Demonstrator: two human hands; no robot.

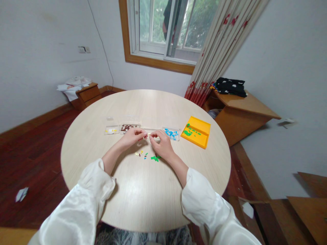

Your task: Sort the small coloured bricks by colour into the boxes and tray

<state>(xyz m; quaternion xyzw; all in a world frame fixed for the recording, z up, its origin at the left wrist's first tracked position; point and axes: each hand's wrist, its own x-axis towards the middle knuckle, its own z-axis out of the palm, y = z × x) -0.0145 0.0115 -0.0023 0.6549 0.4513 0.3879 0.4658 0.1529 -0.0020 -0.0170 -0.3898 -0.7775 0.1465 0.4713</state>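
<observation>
Over the middle of the round table (143, 197), my left hand (133, 137) and my right hand (162, 145) meet almost fingertip to fingertip. Both are closed in a pinch around a small cream toy brick (149, 135); its shape is too small to make out. Just below them lie a few loose yellow and cream bricks (138, 154) and a small cluster of green bricks (155, 158). Behind my hands stand a clear box of brown bricks (130, 127), a clear box of blue bricks (171, 133), and another clear box that my fingers partly hide.
At the right lies an open yellow case (206, 137) with green bricks (189, 132). A small clear box (111, 130) with yellow and white pieces sits at the left. Beyond the table are a window, a curtain (217, 44) and a wooden cabinet (247, 105).
</observation>
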